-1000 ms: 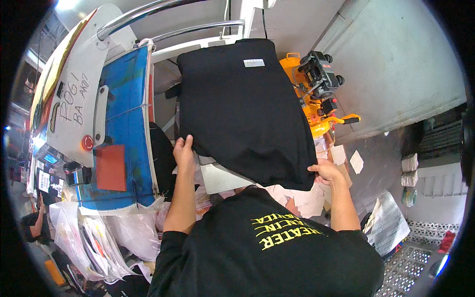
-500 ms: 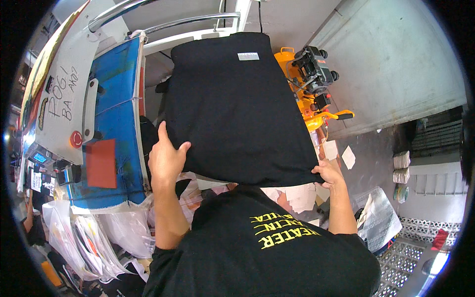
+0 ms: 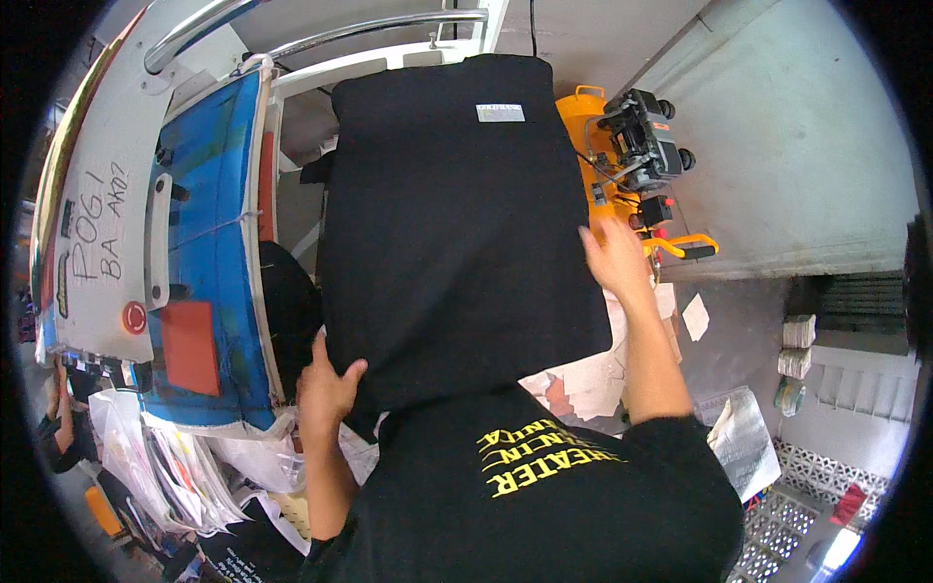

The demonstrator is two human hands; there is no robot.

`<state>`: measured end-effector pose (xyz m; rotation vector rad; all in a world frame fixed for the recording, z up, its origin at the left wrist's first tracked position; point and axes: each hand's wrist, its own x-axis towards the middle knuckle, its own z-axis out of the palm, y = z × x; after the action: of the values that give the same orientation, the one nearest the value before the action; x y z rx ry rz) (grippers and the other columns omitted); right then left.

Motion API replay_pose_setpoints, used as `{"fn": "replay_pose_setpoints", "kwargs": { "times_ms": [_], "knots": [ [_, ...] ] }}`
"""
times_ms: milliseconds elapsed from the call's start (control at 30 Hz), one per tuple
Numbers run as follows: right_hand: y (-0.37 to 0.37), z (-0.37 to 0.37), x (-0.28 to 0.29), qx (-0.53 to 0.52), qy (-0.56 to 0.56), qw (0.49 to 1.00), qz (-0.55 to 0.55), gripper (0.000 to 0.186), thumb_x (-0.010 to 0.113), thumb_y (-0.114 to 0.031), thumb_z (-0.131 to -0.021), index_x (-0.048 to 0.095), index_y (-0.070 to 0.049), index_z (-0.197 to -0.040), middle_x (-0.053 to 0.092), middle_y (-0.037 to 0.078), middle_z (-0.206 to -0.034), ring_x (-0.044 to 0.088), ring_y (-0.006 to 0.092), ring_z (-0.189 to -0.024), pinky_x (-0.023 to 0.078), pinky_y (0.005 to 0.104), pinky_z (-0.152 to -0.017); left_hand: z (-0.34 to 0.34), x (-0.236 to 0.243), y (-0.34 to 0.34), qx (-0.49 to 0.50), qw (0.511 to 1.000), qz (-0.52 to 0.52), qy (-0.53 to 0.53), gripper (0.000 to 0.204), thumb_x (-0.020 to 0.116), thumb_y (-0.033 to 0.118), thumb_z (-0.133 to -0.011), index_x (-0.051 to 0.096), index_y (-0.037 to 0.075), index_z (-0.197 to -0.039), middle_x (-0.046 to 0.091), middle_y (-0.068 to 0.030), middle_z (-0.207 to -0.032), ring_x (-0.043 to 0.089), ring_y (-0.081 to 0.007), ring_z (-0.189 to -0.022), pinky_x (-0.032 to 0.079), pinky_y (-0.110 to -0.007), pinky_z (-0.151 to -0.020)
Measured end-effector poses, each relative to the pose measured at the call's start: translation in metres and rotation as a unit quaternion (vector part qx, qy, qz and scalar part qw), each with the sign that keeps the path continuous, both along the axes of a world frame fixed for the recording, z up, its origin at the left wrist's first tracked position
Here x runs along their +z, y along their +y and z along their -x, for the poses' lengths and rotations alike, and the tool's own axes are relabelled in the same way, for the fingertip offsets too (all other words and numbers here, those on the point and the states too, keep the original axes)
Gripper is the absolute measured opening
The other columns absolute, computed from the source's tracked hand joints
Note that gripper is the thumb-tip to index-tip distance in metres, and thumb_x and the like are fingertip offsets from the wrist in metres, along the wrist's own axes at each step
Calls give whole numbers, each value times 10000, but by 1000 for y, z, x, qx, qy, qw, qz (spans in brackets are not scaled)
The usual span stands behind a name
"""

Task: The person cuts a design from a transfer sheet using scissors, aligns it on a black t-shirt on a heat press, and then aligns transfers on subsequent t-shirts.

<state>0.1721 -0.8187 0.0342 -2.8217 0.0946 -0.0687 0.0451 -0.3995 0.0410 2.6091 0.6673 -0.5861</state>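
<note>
A black cloth garment (image 3: 457, 233), like a T-shirt body, lies spread out flat in front of me. A small white label (image 3: 501, 114) sits near its far edge. My left hand (image 3: 328, 384) is at its near left corner, with thumb and forefinger spread apart along the side edge; the other fingers are partly hidden. At the right edge, about halfway up, my right hand (image 3: 620, 260) is open, thumb apart and fingers stretched forward. The near edge of the cloth reaches my own black shirt, and what supports the cloth is hidden beneath it.
On the left stands a machine with a grey panel (image 3: 102, 233), a red button (image 3: 134, 317) and a blue padded surface (image 3: 219, 194). A yellow air compressor (image 3: 593, 146) stands beyond the right edge. Plastic-wrapped sheets (image 3: 175, 466) lie at lower left; paper scraps (image 3: 583, 384) lie below.
My right hand has let go of the near right corner and moved forward along the right edge. My left hand has shifted nearer to me, and the cloth's near left part now hangs closer.
</note>
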Motion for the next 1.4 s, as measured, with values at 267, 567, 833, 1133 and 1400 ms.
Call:
{"fn": "replay_pose_setpoints", "kwargs": {
  "times_ms": [267, 567, 833, 1133, 1400],
  "knots": [
    [115, -197, -67, 132, -46, 983, 117, 722, 353, -556, -1008, 270, -110, -1570, 205, 128, -1644, 121, 352, -1528, 59, 542, -1232, 79, -25, 22, -9, 990, -46, 135, 635, 778, 226, -793, 535, 36, -1348, 670, -235, -1183, 655, -409, -1066, 519, -471, -938],
    [101, -199, -54, 122, 18, 988, 96, 773, 368, -605, -988, 241, -128, -1582, 152, 111, -1662, 82, 343, -1537, 16, 533, -1230, 30, 126, 111, 122, 869, -158, -452, 394, 583, 291, -993, 625, -44, -1197, 645, -172, -1200, 596, -289, -1111, 444, -399, -990],
    [35, -127, -55, 62, -168, 972, -150, 539, 654, -303, -911, 543, -12, -1350, 418, 265, -1490, 337, 436, -1415, 276, 497, -1177, 8, 88, 192, 125, 855, -363, -349, 545, 569, 451, -977, 598, -51, -1187, 621, -281, -1141, 576, -448, -1072, 452, -501, -923],
    [29, 0, -44, 27, -181, 973, -143, 365, 680, -169, -856, 641, -16, -1185, 506, 225, -1410, 387, 422, -1373, 320, 492, -1153, 14, 104, 160, 107, 851, -392, -334, 560, 591, 489, -942, 609, -39, -1128, 645, -256, -1020, 594, -436, -1028, 404, -531, -939],
    [116, 16, 12, 155, -221, 937, -222, 257, 689, -106, -837, 681, -18, -1078, 616, 194, -1264, 526, 378, -1256, 418, 452, -1075, 36, 107, 63, -34, 843, -256, -472, 402, 676, 251, -893, 614, -21, -1182, 627, -221, -1142, 569, -418, -1102, 369, -525, -1031]
  ]
}}
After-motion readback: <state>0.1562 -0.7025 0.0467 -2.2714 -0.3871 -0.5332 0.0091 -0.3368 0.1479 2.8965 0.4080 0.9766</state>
